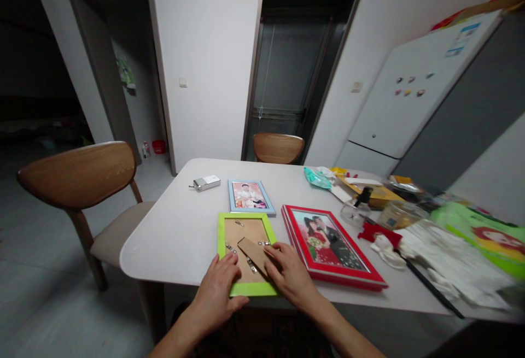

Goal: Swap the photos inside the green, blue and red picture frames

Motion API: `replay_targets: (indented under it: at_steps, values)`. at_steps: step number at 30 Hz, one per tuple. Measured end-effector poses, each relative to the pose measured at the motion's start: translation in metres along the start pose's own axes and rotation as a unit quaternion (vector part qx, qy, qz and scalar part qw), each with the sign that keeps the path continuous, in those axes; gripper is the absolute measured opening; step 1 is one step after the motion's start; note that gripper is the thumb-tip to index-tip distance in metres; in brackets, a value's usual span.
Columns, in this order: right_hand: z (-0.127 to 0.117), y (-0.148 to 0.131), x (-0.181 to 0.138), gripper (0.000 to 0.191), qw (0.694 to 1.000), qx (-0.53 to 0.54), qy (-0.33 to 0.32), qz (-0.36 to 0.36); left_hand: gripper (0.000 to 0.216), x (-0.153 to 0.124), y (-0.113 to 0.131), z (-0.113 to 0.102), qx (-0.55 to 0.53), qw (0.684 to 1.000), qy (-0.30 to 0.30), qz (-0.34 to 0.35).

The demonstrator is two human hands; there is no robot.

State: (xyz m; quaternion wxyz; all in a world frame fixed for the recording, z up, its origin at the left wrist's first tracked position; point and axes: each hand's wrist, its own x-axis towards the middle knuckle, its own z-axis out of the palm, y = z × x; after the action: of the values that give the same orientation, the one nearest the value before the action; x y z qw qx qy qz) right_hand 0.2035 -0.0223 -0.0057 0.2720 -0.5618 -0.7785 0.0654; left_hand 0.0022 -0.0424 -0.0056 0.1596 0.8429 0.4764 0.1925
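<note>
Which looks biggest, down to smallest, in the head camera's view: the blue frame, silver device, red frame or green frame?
1. Red frame
2. Green frame
3. Blue frame; it lies farther off than the green one, so their real sizes are unsure
4. Silver device

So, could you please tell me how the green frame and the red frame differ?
The green frame lies back side up, showing its brown backing; the red frame lies picture side up. The red frame also looks larger than the green frame. Both lie on the table.
</note>
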Motion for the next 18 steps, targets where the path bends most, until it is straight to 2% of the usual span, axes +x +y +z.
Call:
replay_targets:
  at_steps: [7, 13, 18]
  values:
    - [0.001, 0.0, 0.028, 0.027, 0.991, -0.115, -0.047, 0.042, 0.023, 0.001, -0.003, 0.0, -0.011, 1.0, -0.003, 0.009]
    - [0.004, 0.002, 0.028, 0.031, 0.992, -0.105, -0.061, 0.022, 0.024, 0.001, -0.003, 0.003, -0.003, 1.0, 0.015, 0.003]
    - [0.003, 0.006, 0.019, 0.027, 0.994, -0.092, -0.066, 0.012, 0.023, 0.0, -0.003, 0.004, -0.011, 1.0, 0.006, 0.003]
